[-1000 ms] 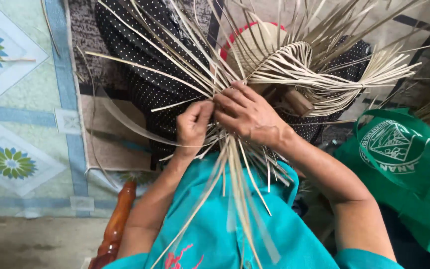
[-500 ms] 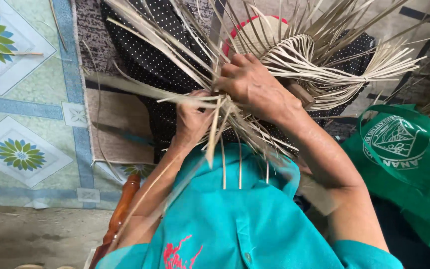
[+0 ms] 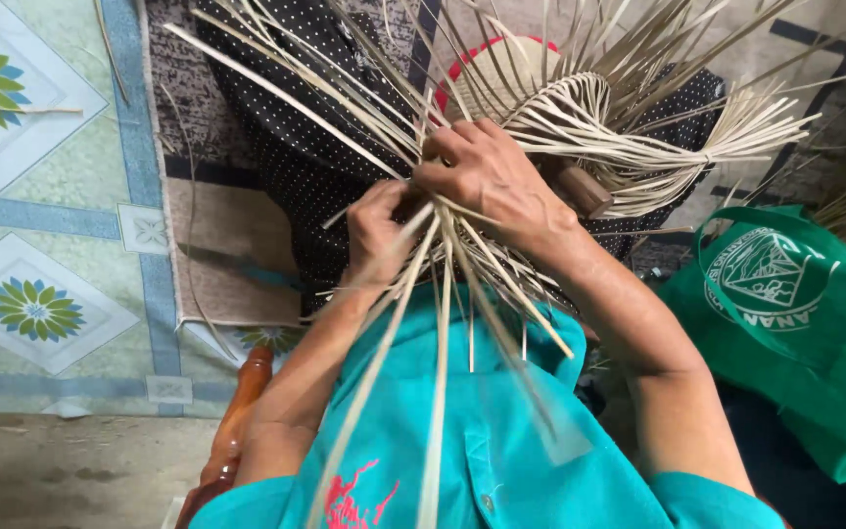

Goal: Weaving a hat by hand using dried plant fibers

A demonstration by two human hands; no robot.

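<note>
Patterned floor mat (image 3: 61,225), bare concrete (image 3: 61,470)

This looks like a home where handcraft is done on the floor. A patterned floor mat (image 3: 41,225) with flower motifs covers the left, beside a worn woven rug (image 3: 232,245). Long pale straw strips (image 3: 580,127) fan out at the centre. A green cloth bag (image 3: 795,323) sits right; bare concrete, probably, lies near left.

Patterned floor mat (image 3: 51,196) covers the left of the frame; green bag (image 3: 805,333) sits at right, a loose strip (image 3: 22,108) upper left.
</note>
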